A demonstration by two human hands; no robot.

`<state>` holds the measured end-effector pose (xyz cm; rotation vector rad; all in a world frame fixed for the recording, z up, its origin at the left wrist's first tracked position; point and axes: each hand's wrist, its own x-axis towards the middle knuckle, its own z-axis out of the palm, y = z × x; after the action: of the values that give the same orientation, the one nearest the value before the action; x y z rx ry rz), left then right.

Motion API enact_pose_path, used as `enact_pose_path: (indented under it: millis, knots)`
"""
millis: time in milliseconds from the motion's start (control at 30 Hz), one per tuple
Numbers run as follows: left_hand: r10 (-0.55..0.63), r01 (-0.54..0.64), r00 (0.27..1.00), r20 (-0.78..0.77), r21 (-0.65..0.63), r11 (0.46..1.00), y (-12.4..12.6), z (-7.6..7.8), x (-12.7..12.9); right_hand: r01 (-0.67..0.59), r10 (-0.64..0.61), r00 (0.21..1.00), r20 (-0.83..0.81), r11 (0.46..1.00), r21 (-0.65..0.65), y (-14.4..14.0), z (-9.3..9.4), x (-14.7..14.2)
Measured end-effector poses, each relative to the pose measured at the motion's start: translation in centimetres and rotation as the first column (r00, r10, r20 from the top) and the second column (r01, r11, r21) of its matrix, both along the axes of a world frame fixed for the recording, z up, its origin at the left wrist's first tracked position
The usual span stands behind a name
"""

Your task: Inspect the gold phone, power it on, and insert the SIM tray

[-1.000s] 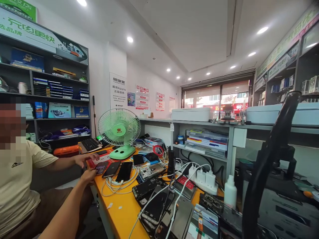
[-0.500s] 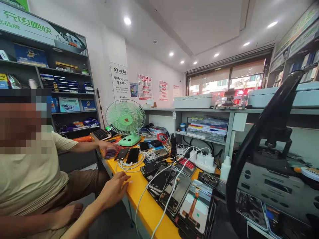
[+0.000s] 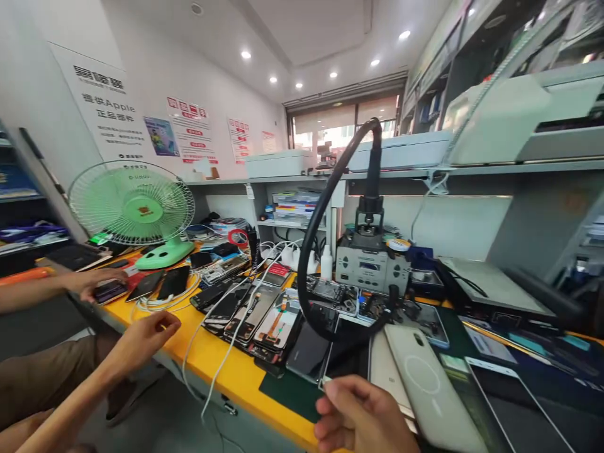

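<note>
Two hands in play: the right hand (image 3: 363,418) curls at the near end of a dark phone (image 3: 349,362) lying lengthwise away from it, grip impossible to tell, while the left hand (image 3: 141,333) hovers slack and empty, far left over the yellow bench (image 3: 240,380).

Bare orange bench edge (image 3: 214,358) is being left passable beside white cables (image 3: 221,349), while the space behind is being blocked by rows of phones (image 3: 257,314) and a black hose (image 3: 311,251).
</note>
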<state>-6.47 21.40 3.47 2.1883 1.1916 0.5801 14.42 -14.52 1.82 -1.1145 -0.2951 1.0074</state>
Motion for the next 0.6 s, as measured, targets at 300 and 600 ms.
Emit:
enact_pose_path:
  millis: [300, 600]
  knots:
    - [0.03, 0.516, 0.74, 0.672, -0.596, 0.615, -25.1, 0.4, 7.6, -0.044, 0.052, 0.997, -0.064, 0.991, 0.123, -2.2, 1.1, -0.5]
    - [-0.333, 0.607, 0.641, 0.692, -0.192, 0.771, -29.3, 0.5, 9.6, -0.149, 0.166, 0.977, -0.137, 0.981, 0.125, -6.2, 1.7, 1.0]
